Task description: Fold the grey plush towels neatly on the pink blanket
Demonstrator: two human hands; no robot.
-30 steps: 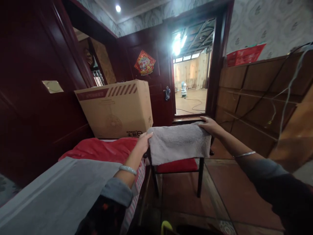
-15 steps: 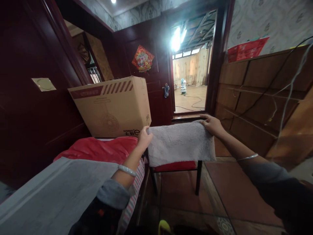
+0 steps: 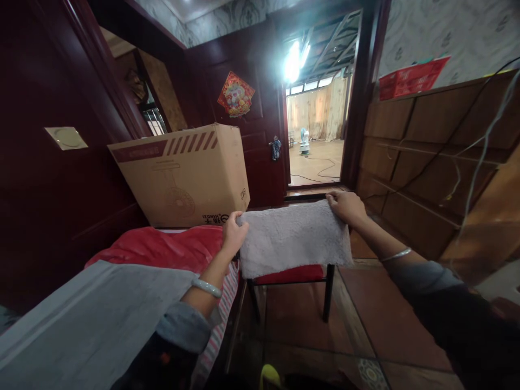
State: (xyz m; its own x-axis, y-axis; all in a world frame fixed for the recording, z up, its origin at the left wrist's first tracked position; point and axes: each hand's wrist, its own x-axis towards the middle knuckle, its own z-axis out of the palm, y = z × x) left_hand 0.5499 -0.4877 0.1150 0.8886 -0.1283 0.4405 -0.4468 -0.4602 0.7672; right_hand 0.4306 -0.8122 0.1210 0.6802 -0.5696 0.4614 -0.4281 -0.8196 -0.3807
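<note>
Clock positions taken from the grey cloth (image 3: 294,238). It's at mid-frame, spread flat across the back of a black-legged chair (image 3: 328,298). Can't tell if it rests on the backrest or if I'm carrying all the weight.

My left hand (image 3: 234,236) is grasping the cloth's 10 o'clock corner. My right hand (image 3: 347,207) has the 2 o'clock corner, fingers curled on the top edge. Top edge slopes up slightly toward the right; lower edge hangs loose.

Red seat (image 3: 290,275) shows just under the hem at 6 o'clock, chair legs on brown floor tiles (image 3: 300,314).

At 9 o'clock, a rumpled red blanket (image 3: 158,246); at 8, a flat grey cover (image 3: 109,314) over part of it, striped fabric (image 3: 227,303) along the near edge. At 10, a big cardboard box (image 3: 195,179) with a fan outline printed on it, lettering upside down.

Dark red door (image 3: 260,116) with a red diamond decoration (image 3: 235,95) at 11. Through the doorway at 12, a white fan (image 3: 304,142) on the floor. Wooden drawers (image 3: 422,157) at 2, loose cables hanging across the front.
</note>
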